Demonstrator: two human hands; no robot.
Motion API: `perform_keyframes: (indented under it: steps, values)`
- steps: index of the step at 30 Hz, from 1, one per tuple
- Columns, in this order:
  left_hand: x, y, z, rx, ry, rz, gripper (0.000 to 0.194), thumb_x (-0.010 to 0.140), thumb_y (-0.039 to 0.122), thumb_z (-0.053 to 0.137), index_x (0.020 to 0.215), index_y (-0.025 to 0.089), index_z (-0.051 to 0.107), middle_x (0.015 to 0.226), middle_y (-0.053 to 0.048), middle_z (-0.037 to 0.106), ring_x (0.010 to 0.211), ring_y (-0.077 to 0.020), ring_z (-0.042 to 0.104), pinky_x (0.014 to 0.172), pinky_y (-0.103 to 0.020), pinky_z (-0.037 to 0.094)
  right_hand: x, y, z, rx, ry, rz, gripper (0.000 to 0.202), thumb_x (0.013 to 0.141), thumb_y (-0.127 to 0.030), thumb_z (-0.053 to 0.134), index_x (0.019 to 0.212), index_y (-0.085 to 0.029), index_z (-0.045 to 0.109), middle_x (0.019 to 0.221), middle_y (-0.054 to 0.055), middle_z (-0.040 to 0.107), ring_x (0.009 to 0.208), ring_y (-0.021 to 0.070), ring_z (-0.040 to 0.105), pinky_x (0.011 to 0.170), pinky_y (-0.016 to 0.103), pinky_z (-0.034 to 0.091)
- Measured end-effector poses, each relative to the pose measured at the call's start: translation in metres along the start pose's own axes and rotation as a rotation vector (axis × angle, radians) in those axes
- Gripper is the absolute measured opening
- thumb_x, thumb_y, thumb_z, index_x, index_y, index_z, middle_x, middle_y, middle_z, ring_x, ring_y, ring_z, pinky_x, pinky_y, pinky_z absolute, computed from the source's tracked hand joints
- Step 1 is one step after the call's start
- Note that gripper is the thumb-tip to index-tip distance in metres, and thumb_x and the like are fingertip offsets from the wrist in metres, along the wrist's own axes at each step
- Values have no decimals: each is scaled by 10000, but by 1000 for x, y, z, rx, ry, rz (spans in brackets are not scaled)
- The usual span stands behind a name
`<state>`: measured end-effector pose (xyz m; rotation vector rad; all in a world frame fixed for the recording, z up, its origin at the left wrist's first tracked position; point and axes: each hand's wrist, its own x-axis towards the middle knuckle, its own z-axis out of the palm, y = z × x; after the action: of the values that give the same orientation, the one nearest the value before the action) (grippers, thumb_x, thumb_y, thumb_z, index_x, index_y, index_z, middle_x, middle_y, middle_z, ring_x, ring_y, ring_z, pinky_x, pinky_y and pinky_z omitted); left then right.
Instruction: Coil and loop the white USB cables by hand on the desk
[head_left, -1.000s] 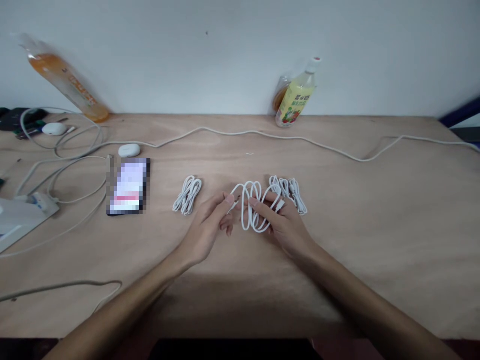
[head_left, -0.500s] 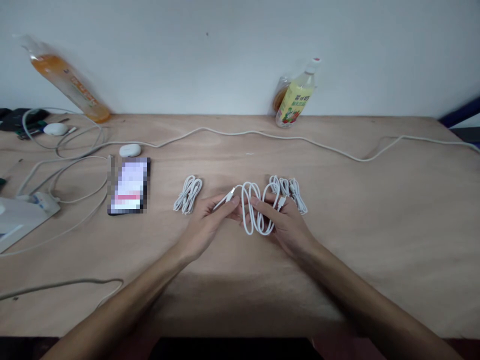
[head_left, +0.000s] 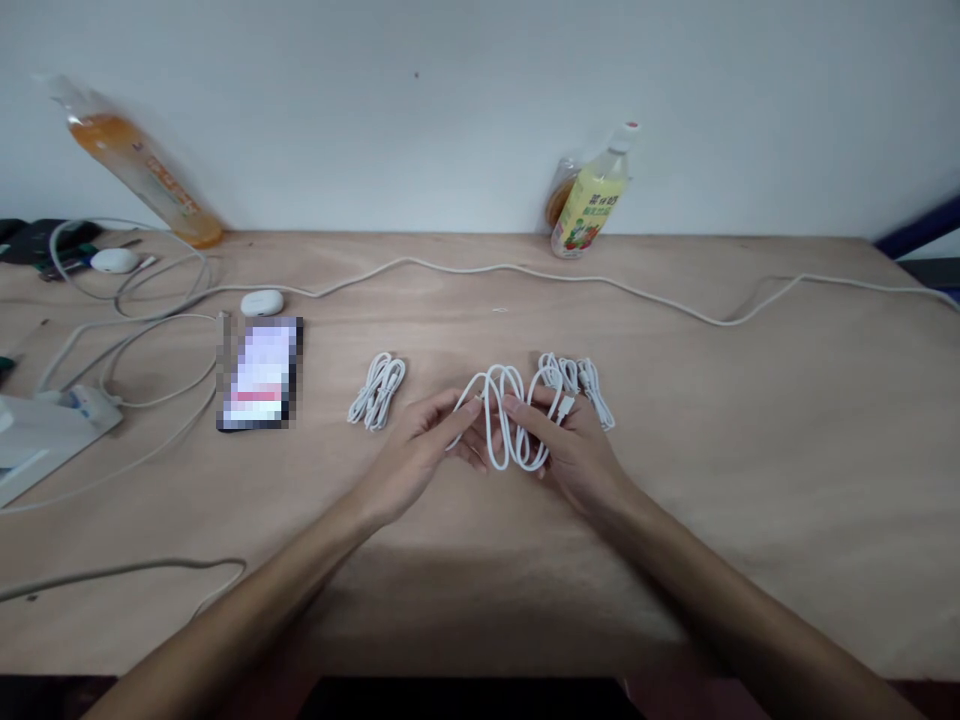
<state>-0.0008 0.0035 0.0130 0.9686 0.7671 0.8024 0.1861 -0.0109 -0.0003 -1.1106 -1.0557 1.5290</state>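
A white charging cable (head_left: 498,462), gathered in loose loops, is held between my two hands above the table. My right hand (head_left: 574,440) pinches the loops between thumb and fingers, and a white plug on the cable shows beside its index finger. With thumb and fingers, my left hand (head_left: 427,435) grips the free end part of the same cable; the very tip is mostly hidden by the fingers. One tied white cable bundle (head_left: 377,390) lies beyond my left hand. Several more tied cable bundles (head_left: 592,385) lie just beyond my right hand, partly covered by it.
A phone (head_left: 261,375) and a white earbud case (head_left: 262,303) lie at left near tangled cords. One long white cord (head_left: 540,270) crosses the table. An orange drink bottle (head_left: 150,180) and a yellow-labelled bottle (head_left: 592,205) lean against the wall. A white box (head_left: 45,440) sits far left.
My left hand has shifted its hold on the cable end: the plug that stuck up above its thumb is now turned down among the fingers, and the cable arches over. My right hand stays put.
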Motion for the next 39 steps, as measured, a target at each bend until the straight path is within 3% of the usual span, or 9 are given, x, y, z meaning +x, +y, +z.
perform_keyframes:
  steps: [7, 13, 16, 22, 26, 32, 35, 39]
  values:
    - [0, -1, 2, -110, 46, -31, 203, 957, 365, 782, 942, 170, 726, 839, -43, 718, 759, -175, 679, 677, -287, 566, 1, -1, 0, 44, 44, 7, 344, 888, -545, 850, 853, -206, 807, 631, 4, 723, 451, 95, 491, 400, 219, 319]
    - [2, 1, 1, -196, 68, -87, 331, 1009, 479, 699, 942, 156, 726, 801, -56, 691, 721, -174, 628, 660, -292, 537, 0, -3, 1, 42, 3, 44, 362, 884, -569, 848, 868, -214, 780, 618, -8, 688, 478, 116, 526, 423, 238, 335]
    - [2, -1, -1, -192, 93, -89, 301, 1029, 449, 680, 972, 157, 726, 815, -66, 712, 734, -186, 653, 704, -311, 554, -1, -5, 2, 79, -2, 71, 356, 862, -561, 871, 852, -223, 760, 613, -18, 675, 481, 113, 522, 436, 240, 344]
    - [0, 0, 1, -87, 87, -36, 299, 1013, 446, 701, 985, 156, 771, 902, -91, 752, 828, -215, 691, 773, -336, 537, 0, -8, 5, 115, -49, 37, 313, 828, -516, 907, 895, -240, 777, 668, -21, 690, 598, 152, 632, 585, 296, 496]
    - [-1, 3, 2, 15, 40, -20, 349, 992, 503, 720, 957, 171, 824, 876, -71, 738, 827, -210, 643, 811, -348, 510, -1, -7, 2, 76, -65, 35, 270, 795, -431, 947, 930, -247, 803, 713, -20, 719, 639, 156, 646, 613, 296, 495]
    - [-1, 5, -1, 203, 76, 52, 181, 973, 340, 739, 969, 201, 855, 867, -33, 728, 870, -201, 622, 853, -333, 467, -1, -5, -1, -7, -11, 11, 242, 818, -432, 928, 918, -244, 813, 719, -14, 720, 621, 148, 600, 599, 298, 461]
    - [-1, 5, -2, 143, 106, 50, 154, 968, 303, 754, 1024, 189, 840, 943, -54, 760, 921, -207, 656, 887, -340, 493, 1, -4, -3, -8, 22, -7, 245, 812, -431, 930, 911, -243, 808, 741, -10, 728, 640, 153, 606, 614, 302, 471]
    - [0, 3, -2, -104, 108, 30, 154, 959, 255, 731, 1061, 168, 807, 890, -41, 696, 838, -179, 633, 832, -325, 514, 3, -2, -4, 11, 25, -27, 227, 834, -421, 923, 910, -248, 798, 733, -18, 714, 628, 142, 592, 597, 288, 449]
